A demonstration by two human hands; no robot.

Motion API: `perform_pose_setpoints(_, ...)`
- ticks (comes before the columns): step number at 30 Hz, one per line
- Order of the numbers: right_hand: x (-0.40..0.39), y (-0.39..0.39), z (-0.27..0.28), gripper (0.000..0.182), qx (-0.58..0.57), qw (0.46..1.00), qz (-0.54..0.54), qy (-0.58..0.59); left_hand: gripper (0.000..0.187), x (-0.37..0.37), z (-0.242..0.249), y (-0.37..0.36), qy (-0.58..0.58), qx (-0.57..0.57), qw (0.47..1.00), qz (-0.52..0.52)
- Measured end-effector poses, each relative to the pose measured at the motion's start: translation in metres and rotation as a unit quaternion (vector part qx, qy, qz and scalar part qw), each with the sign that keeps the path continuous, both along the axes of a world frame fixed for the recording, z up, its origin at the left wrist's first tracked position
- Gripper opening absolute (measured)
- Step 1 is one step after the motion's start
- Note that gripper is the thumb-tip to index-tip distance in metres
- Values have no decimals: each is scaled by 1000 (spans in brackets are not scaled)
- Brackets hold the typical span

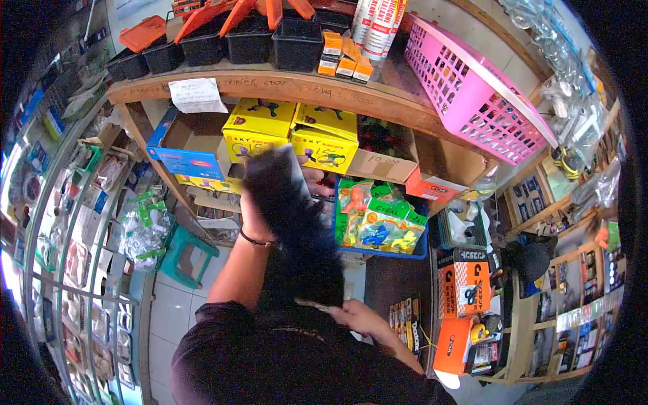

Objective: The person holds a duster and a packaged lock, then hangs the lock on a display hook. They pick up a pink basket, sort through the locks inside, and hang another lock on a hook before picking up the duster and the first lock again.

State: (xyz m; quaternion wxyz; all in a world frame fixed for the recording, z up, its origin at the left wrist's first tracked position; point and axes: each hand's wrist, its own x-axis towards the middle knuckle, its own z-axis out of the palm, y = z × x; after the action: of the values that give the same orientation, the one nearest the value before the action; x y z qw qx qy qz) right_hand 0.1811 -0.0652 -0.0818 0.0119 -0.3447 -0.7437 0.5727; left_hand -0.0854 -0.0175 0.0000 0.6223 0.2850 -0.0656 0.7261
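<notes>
A long black thing (290, 209), smeared by motion, stands in front of my chest; its kind I cannot make out. Along its upper right side runs a greyish edge. Behind its upper part is my left hand (313, 182), whose fingers show on the right side, curled around it. A dark band (256, 239) circles that wrist. Lower down, my right hand (356, 317) is closed at the thing's bottom end, pinching a thin pale edge there. Just beyond the hands sits a blue basket (398, 255) with green-topped packets of coloured pieces (378, 219).
Yellow boxes (260, 125) and a blue box (189, 164) fill the wooden shelf (270, 84) ahead. Above are black bins (297, 44), sealant tubes (378, 27) and a pink basket (472, 94). A green stool (185, 256) stands left; orange boxes (464, 287) are stacked right.
</notes>
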Motion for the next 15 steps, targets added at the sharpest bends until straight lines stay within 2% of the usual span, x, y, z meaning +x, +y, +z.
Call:
perform_pose_setpoints(1,-1,0,-1,43,1,1000,-1,0,61,-9,-5,1,100,131,983,-87)
perform_pose_setpoints(3,-2,3,-1,42,9,1000,-20,18,65,-11,-2,-9,101,103,986,-86)
perform_pose_setpoints(4,-7,1,3,43,-81,989,-101,65,66,1,15,-18,-30,-18,999,-9)
perform_pose_setpoints(5,-7,2,5,43,-77,990,-98,61,67,10,28,-23,-162,-139,975,67)
perform_pose_setpoints(6,-8,2,6,45,-53,996,-65,-1,68,14,35,-22,-145,-149,976,68)
perform_pose_setpoints(7,-10,2,6,46,-29,997,-32,-61,68,4,19,-14,-146,-149,976,68)
perform_pose_setpoints(8,-9,-1,-10,48,26,1000,-4,13,69,-12,-11,0,-37,-9,999,-6)
perform_pose_setpoints(9,-8,2,-10,48,27,1000,-6,15,70,-20,-8,2,74,132,985,-82)
perform_pose_setpoints(11,-4,11,-7,47,61,996,-52,25,69,-23,-7,0,77,164,977,-110)
perform_pose_setpoints(12,-9,10,9,46,21,995,-100,-1,67,-8,14,-13,-43,21,999,-18)
perform_pose_setpoints(13,-9,10,7,46,21,995,-100,-3,65,2,25,-18,-161,-124,976,73)
perform_pose_setpoints(15,-9,8,-1,45,-13,997,-19,-68,62,-6,13,-9,-126,-131,978,107)
